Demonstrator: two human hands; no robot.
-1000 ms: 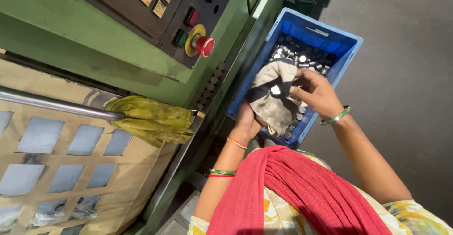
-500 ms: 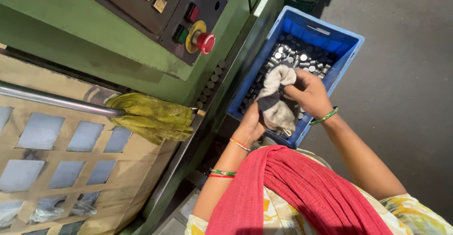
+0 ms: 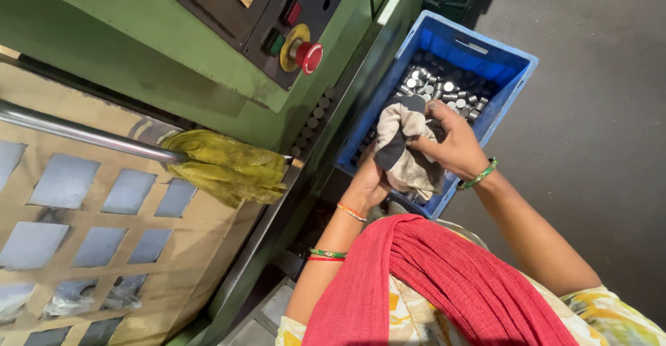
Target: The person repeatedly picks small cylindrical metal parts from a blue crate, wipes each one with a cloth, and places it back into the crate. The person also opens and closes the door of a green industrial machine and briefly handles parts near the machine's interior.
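A green machine fills the left, its dark control panel carrying a red mushroom button. Near left, a yellow rag hangs from a metal bar. Grey floor lies right.

One blue crate (many small metal cylinders inside), two cloths, two hands.

Both hands grip a crumpled grey cloth over the near end of a blue crate of small metal cylinders; the left hand holds its lower edge, the right hand its upper side; a yellow rag hangs on a steel bar of the green machine with its red button.
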